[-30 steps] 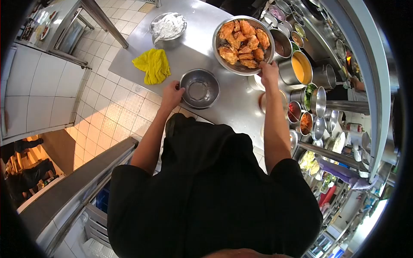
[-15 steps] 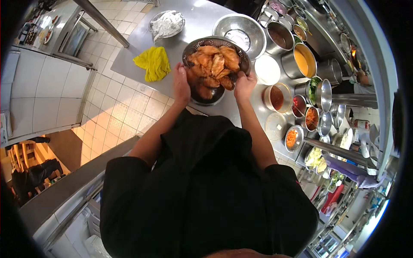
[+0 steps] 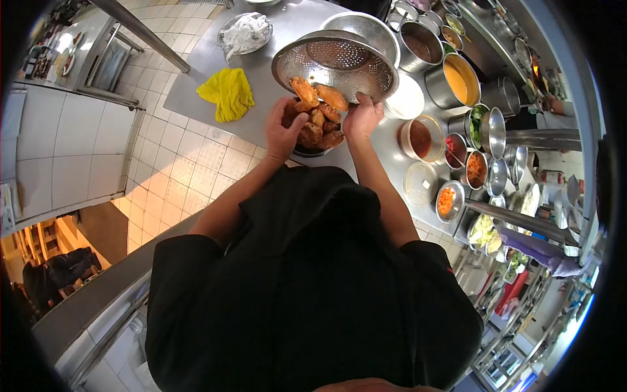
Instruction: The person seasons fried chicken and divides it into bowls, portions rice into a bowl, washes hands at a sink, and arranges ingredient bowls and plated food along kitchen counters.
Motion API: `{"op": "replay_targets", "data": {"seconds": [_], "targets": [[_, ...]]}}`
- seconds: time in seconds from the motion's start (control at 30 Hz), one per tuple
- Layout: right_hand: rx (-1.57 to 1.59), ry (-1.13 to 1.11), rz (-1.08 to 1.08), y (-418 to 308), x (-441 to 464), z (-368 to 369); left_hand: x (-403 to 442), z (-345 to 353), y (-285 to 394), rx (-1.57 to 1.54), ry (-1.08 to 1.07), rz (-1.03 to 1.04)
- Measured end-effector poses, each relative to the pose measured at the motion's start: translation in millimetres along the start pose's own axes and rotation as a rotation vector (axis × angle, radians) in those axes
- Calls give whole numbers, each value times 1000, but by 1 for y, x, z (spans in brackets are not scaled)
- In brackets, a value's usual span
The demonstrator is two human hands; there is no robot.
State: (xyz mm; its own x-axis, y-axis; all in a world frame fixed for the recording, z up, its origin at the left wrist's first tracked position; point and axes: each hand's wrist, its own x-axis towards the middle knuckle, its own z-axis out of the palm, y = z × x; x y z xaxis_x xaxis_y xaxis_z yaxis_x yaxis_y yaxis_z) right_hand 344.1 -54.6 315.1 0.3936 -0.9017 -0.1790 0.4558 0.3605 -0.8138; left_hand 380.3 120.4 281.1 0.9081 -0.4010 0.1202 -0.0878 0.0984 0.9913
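A perforated metal colander [image 3: 366,68] is tipped steeply toward me, and my right hand [image 3: 363,119] grips its near right rim. Fried chicken wings [image 3: 319,117] lie heaped below its lower edge, with a couple of pieces still at the rim. Under them is a dark bowl [image 3: 312,153], mostly hidden by the chicken. My left hand [image 3: 285,130] is at the left side of the heap, fingers apart and curved around it; whether it touches the bowl is hard to see.
Behind the colander stands another metal bowl [image 3: 385,39]. A yellow cloth [image 3: 226,95] and a bowl of white stuff [image 3: 245,34] lie to the left. On the right are a pot of orange sauce [image 3: 461,80], a tub of red sauce [image 3: 419,138] and diced carrots [image 3: 447,201].
The colander has tipped up toward me, and the chicken has slid out into the bowl below. My left hand has let go of the colander and moved beside the chicken.
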Motion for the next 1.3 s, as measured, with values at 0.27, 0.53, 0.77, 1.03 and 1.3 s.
{"op": "replay_targets", "data": {"seconds": [0.27, 0.53, 0.77, 1.03, 1.3], "targets": [[59, -52, -31, -13, -14, 18, 5, -2, 1, 383, 41, 162], [91, -62, 98, -11, -25, 17, 8, -7, -5, 243, -56, 169], [-60, -62, 140, -33, 31, 3, 3, -15, 1, 328, -112, 265], [-318, -108, 252, -58, 83, 15, 2, -36, -15, 201, -63, 68], [-609, -481, 387, -77, -53, -113, 10, -26, -4, 235, -237, 72]]}}
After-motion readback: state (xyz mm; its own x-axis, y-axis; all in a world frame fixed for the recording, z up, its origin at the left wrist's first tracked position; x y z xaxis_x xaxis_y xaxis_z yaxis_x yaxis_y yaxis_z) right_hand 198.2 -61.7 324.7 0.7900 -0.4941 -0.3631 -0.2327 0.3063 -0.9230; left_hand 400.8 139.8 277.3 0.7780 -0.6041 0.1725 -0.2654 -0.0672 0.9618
